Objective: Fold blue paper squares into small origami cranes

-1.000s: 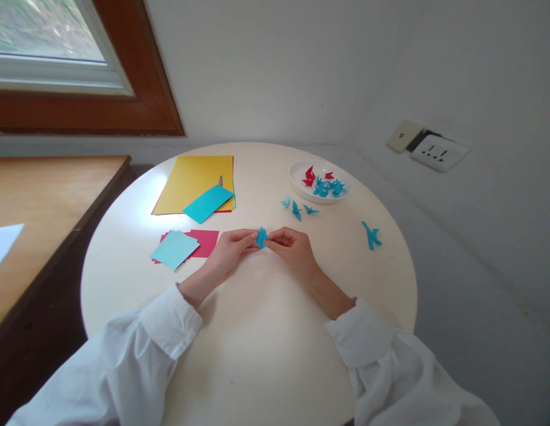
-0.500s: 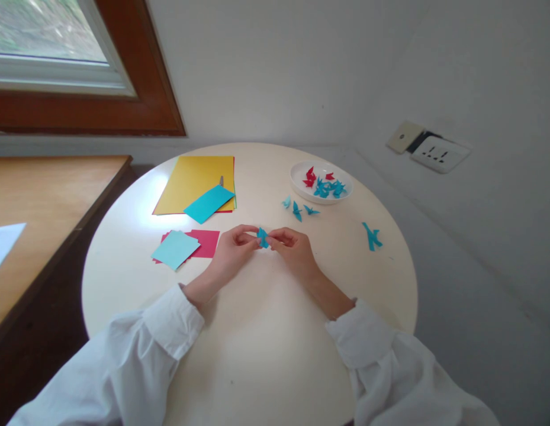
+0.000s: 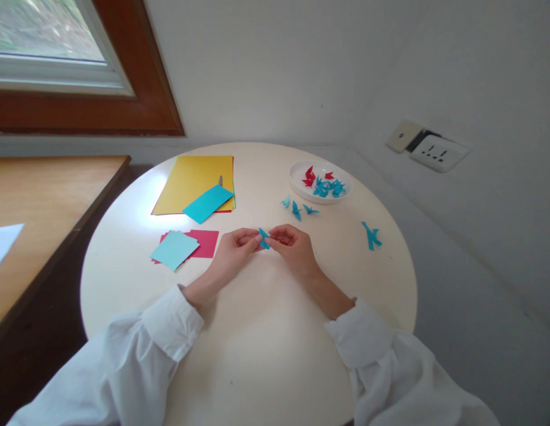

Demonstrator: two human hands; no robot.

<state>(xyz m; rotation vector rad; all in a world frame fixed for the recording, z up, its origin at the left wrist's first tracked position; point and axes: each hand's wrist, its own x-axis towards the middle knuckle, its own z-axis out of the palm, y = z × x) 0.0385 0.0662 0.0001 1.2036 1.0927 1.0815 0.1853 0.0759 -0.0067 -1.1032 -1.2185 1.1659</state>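
A small piece of folded blue paper (image 3: 264,238) is pinched between both my hands above the middle of the round white table (image 3: 248,355). My left hand (image 3: 234,251) grips its left side with thumb and fingers. From the right, my right hand (image 3: 295,248) holds it the same way, thumb on the near face. Fingertips hide part of the folds. Just beyond my right hand lie a blue paper crane (image 3: 296,210), another blue crane (image 3: 310,210) and a pale one (image 3: 286,202).
A white dish (image 3: 296,190) at the back right bears red and blue paper cranes. Blue paper strips (image 3: 371,235) lie at the right. Pale blue squares (image 3: 174,249) overlap red squares (image 3: 207,244) at left. Behind are yellow sheets (image 3: 195,174), a blue rectangle (image 3: 208,204) and partly covered scissors (image 3: 220,180).
The folded blue paper has turned slightly between my fingers and shows a narrower, slanted shape. Both hands keep their pinch, with only small finger shifts.
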